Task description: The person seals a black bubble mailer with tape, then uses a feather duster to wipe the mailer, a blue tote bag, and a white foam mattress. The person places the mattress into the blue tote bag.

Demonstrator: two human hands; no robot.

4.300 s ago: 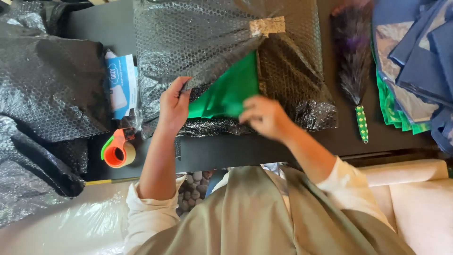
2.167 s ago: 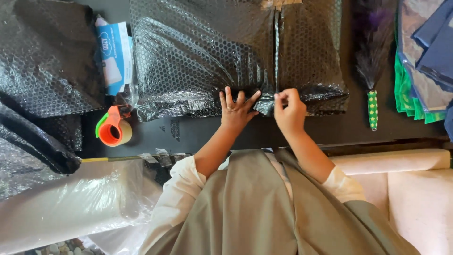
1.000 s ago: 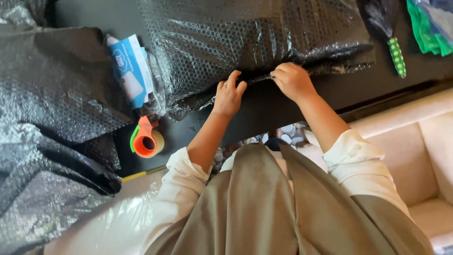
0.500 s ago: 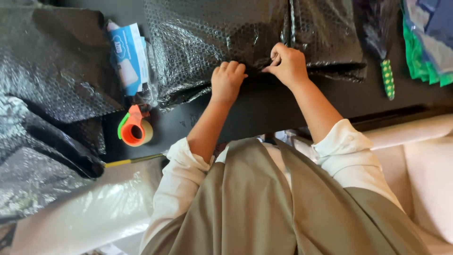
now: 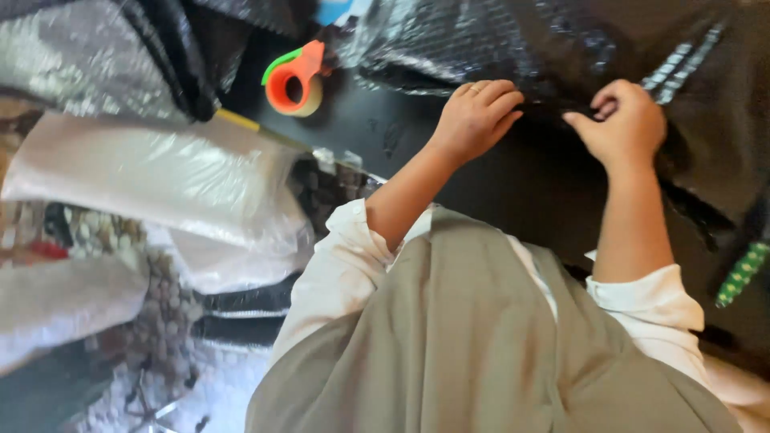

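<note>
A black bubble-wrap package (image 5: pixel 513 40) lies on the dark table (image 5: pixel 513 184) at the top of the head view. My left hand (image 5: pixel 477 119) rests palm-down on the package's near edge, fingers curled over it. To its right, my right hand (image 5: pixel 622 124) pinches the same edge between thumb and fingers. Both forearms reach up from white rolled sleeves.
An orange and green tape dispenser (image 5: pixel 297 80) stands on the table left of my left hand. More black bubble wrap (image 5: pixel 96 56) is heaped at the top left. Clear plastic bags (image 5: pixel 152 180) lie below it. A green dotted handle (image 5: pixel 742 274) shows at the right edge.
The view has swung left and tilted. Both hands stay on the package's near edge. The green cloth seen earliest is now covered by the wrap.
</note>
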